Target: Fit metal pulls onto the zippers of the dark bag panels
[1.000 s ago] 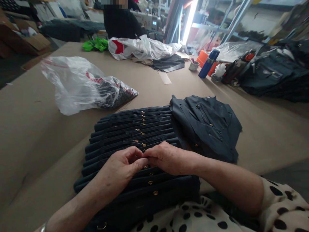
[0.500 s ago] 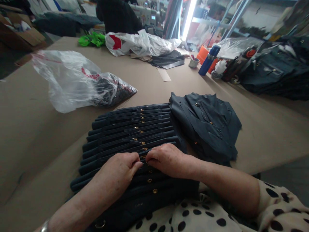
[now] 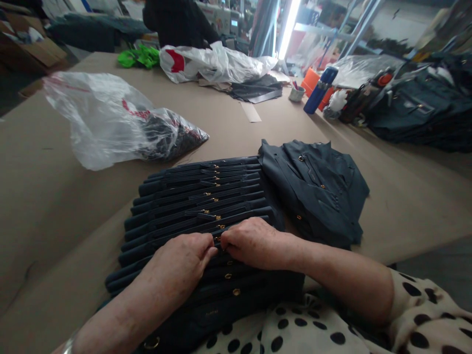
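Observation:
A row of dark blue-black zippered pieces [image 3: 155, 216] lies overlapped on the table before me, with small gold zipper sliders lined up down the middle. My left hand [image 3: 186, 255] is closed, thumb and forefinger pinching the edge of one near piece. Close beside it, my right hand [image 3: 254, 243] is closed in a pinch on the same piece. A gold zipper slider [image 3: 217, 239] shows in the narrow gap between the fingertips. My fingers hide the exact grip. Below the hands, gold rings [image 3: 236, 292] sit on the nearest dark pieces.
To the right lies a pile of dark pieces [image 3: 313, 191]. A clear plastic bag [image 3: 103, 123] with dark contents rests at left. Farther back are a white bag [image 3: 221, 64], green plastic [image 3: 138, 57], a blue bottle [image 3: 320, 91], a small cup [image 3: 296, 93] and a person in black [image 3: 177, 24].
Both hands stay pinched at the same spot, the right fingertips shifting very slightly left. The view has tilted slightly; the pieces lie as before.

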`<action>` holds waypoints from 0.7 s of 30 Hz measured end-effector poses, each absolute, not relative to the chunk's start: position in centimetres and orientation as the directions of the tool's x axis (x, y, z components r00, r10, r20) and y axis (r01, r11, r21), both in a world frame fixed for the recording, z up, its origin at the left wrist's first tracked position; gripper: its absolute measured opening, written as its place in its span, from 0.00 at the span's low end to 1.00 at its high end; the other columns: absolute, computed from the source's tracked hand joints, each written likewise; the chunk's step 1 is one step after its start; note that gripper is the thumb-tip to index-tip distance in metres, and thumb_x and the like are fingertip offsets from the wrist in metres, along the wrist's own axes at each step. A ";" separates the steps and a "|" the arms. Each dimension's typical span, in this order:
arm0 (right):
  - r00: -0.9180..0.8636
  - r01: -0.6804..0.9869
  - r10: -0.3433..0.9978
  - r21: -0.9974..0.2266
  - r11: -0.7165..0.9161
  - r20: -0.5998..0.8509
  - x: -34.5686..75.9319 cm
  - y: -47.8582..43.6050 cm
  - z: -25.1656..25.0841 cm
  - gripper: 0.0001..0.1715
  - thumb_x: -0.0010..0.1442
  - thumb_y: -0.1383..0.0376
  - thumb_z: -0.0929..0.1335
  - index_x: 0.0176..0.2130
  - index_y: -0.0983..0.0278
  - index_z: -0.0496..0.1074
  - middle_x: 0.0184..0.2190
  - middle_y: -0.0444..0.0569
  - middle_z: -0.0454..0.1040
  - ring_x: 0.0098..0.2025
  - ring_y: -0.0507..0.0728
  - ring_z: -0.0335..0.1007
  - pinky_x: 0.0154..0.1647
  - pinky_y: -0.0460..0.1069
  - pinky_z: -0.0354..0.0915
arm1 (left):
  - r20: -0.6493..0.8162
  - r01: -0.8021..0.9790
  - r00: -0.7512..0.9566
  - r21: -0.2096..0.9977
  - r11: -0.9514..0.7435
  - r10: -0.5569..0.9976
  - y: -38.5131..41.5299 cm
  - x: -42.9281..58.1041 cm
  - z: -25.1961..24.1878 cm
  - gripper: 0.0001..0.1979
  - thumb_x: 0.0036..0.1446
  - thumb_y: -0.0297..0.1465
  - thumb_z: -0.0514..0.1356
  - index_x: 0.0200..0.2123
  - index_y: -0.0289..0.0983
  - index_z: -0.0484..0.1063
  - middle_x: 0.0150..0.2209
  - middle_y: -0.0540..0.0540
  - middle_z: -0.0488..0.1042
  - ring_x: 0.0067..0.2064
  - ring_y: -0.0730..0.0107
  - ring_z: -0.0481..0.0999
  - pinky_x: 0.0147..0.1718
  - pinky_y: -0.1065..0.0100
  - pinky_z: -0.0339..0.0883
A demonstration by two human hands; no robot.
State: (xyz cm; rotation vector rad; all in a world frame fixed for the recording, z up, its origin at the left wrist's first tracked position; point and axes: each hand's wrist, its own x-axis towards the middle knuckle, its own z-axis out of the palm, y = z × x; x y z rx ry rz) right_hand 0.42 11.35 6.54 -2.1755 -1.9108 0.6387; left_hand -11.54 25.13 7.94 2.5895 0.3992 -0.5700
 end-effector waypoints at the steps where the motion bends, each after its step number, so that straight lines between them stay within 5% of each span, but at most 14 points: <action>1: 0.077 0.902 0.976 -0.403 -0.156 -0.205 0.4 11.4 6.5 0.10 0.58 0.66 0.61 0.34 0.60 0.71 0.33 0.44 0.76 0.33 0.54 0.72 0.26 0.47 0.54 | -0.454 0.369 0.873 0.370 -0.853 0.180 25.1 -11.5 8.0 0.15 0.57 0.39 0.47 0.27 0.40 0.68 0.28 0.47 0.74 0.31 0.66 0.71 0.31 0.66 0.59; 10: 0.098 0.929 0.971 -0.331 -0.168 -0.218 -0.1 11.9 5.9 0.08 0.59 0.66 0.60 0.35 0.62 0.67 0.29 0.46 0.75 0.28 0.54 0.69 0.24 0.47 0.55 | -0.408 0.364 0.886 0.316 -0.876 0.220 25.4 -12.0 7.6 0.15 0.58 0.39 0.47 0.26 0.40 0.67 0.28 0.46 0.73 0.30 0.63 0.72 0.31 0.63 0.58; 13: 0.118 0.895 0.982 -0.412 -0.169 -0.146 0.1 11.8 6.2 0.09 0.60 0.65 0.61 0.37 0.61 0.69 0.29 0.45 0.74 0.29 0.53 0.68 0.27 0.46 0.56 | -0.397 0.409 0.887 0.437 -0.801 0.236 25.9 -12.1 7.8 0.15 0.56 0.42 0.49 0.28 0.40 0.67 0.27 0.49 0.71 0.31 0.65 0.70 0.32 0.64 0.59; 17: 0.161 0.792 0.982 -0.606 -0.068 0.101 -0.4 12.2 7.7 0.12 0.63 0.64 0.60 0.40 0.62 0.70 0.34 0.45 0.72 0.34 0.50 0.66 0.33 0.44 0.58 | -0.475 0.551 0.831 0.774 -0.312 0.289 26.0 -12.0 9.0 0.30 0.50 0.56 0.48 0.48 0.40 0.61 0.23 0.53 0.66 0.21 0.73 0.65 0.19 0.70 0.56; 21: 0.146 0.787 0.963 -0.616 0.026 0.227 -1.7 13.5 8.9 0.12 0.61 0.58 0.63 0.39 0.62 0.71 0.36 0.46 0.71 0.38 0.51 0.64 0.39 0.46 0.58 | -0.618 0.587 0.715 0.785 0.200 0.328 25.1 -11.4 10.4 0.36 0.52 0.59 0.39 0.56 0.43 0.52 0.30 0.48 0.71 0.21 0.72 0.67 0.13 0.73 0.53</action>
